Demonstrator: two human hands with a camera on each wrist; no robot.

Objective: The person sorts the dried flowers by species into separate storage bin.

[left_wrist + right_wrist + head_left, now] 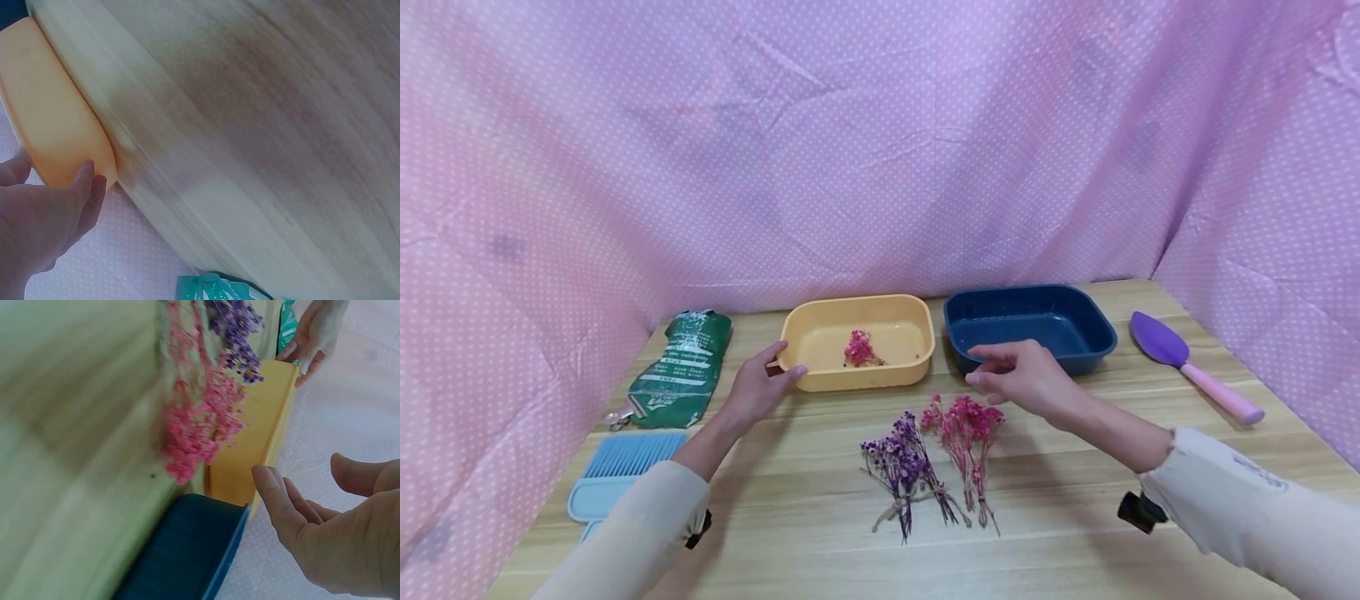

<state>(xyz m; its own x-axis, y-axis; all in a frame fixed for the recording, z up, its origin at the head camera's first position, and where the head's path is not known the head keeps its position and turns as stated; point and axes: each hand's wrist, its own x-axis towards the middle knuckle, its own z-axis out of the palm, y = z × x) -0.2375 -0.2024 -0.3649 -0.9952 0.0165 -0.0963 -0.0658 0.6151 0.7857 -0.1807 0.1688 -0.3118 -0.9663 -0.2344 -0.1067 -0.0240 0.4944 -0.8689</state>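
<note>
My left hand holds the left end of a yellow rectangular basin, its thumb and fingers spread around the corner. Inside lies a small pink dried-flower sprig. My right hand hovers in front of a navy basin, holding nothing; thumb and fingers are apart in the right wrist view. Below it, a bunch of pink dried flowers lies on the table. Beside this lies a purple dried-flower bunch with twine around its stems.
A green printed packet lies at the table's left, with a small metallic item by it. Nearer stands a light blue brush, partly behind my left sleeve. At right lies a purple spatula with a pink handle. Pink dotted cloth hangs behind.
</note>
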